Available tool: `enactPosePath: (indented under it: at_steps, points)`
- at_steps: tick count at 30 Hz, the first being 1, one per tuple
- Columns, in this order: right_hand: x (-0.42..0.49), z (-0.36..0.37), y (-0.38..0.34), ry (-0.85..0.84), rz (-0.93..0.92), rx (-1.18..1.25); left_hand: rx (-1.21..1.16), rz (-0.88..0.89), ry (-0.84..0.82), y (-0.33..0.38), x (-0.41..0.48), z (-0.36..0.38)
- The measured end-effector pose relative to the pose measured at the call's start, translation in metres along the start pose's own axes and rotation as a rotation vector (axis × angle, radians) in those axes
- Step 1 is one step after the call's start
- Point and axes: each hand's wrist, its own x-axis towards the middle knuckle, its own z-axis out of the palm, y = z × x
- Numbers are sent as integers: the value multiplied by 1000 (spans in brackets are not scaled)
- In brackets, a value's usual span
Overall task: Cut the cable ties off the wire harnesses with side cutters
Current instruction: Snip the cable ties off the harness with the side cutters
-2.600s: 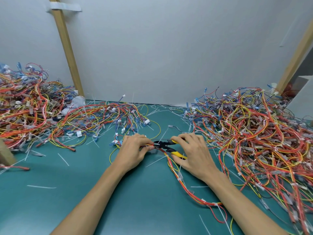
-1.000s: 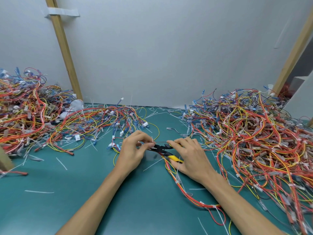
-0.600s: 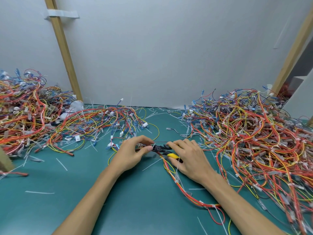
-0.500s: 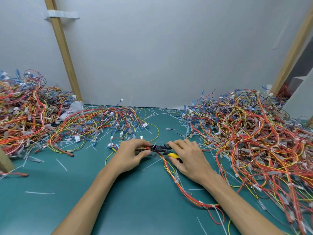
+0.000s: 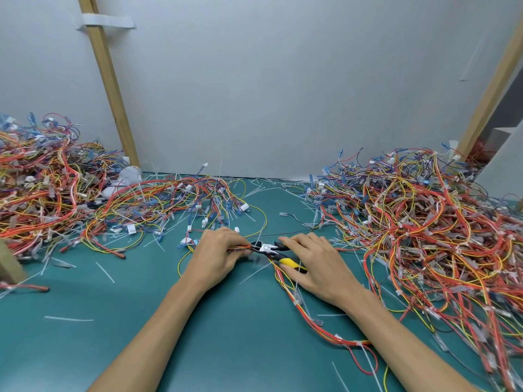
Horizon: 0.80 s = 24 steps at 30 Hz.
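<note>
My left hand [image 5: 218, 257] grips a bundle of red, orange and yellow wires, the wire harness [image 5: 308, 315], which trails back to the right under my right forearm. My right hand [image 5: 317, 267] holds the side cutters [image 5: 273, 250], black and yellow handled, with the jaws at the bundle right beside my left fingertips. White cable ties [image 5: 296, 302] still sit along the trailing part of the harness. The jaw tips are partly hidden by my left fingers.
A large heap of tangled harnesses [image 5: 430, 236] fills the right side of the green mat [image 5: 119, 321]. Another heap [image 5: 42, 190] lies at the left and a looser spread [image 5: 175, 202] at the back middle. Cut tie pieces [image 5: 104, 272] are scattered about. Wooden posts [image 5: 110, 89] lean on the wall.
My left hand lowered its thumb and fingers back onto the bundle, and the cutter jaws came closer to my left fingertips. Both hands stay in the same spot on the mat.
</note>
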Motion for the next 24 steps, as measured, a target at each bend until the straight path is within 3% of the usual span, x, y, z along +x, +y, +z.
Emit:
enactPosePath:
  at_steps: [17, 24]
  points:
    - [-1, 1, 2, -17, 20, 67, 20, -29, -10, 0, 0, 0]
    - [-3, -2, 0, -24, 68, 175, 48, -23, 85, 6, -1, 2]
